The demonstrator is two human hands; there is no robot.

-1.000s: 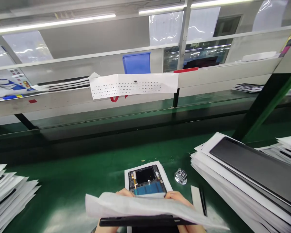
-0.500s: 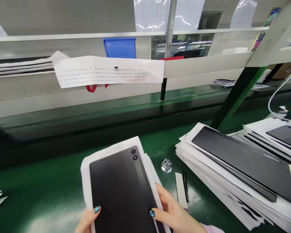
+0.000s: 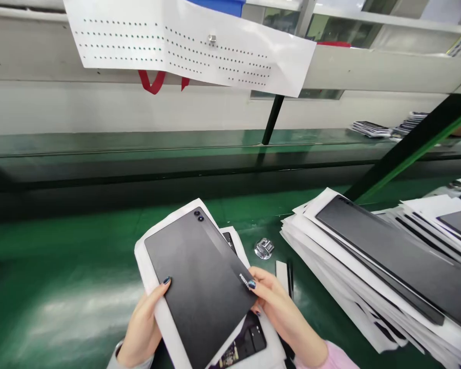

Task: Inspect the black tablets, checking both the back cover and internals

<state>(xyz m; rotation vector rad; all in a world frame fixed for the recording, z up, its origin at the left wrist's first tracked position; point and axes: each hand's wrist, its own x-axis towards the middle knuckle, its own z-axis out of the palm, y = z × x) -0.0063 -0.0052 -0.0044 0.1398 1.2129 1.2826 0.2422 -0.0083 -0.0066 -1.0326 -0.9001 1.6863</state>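
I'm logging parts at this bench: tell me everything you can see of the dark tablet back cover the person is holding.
The back cover is a flat, matte dark grey panel with rounded corners, two small camera lenses near its far corner and small pale lettering by its right edge. It lies tilted on a white sheet, lifted above an opened tablet with exposed electronics. The left hand grips its left edge, thumb on top; the right hand pinches its right edge.
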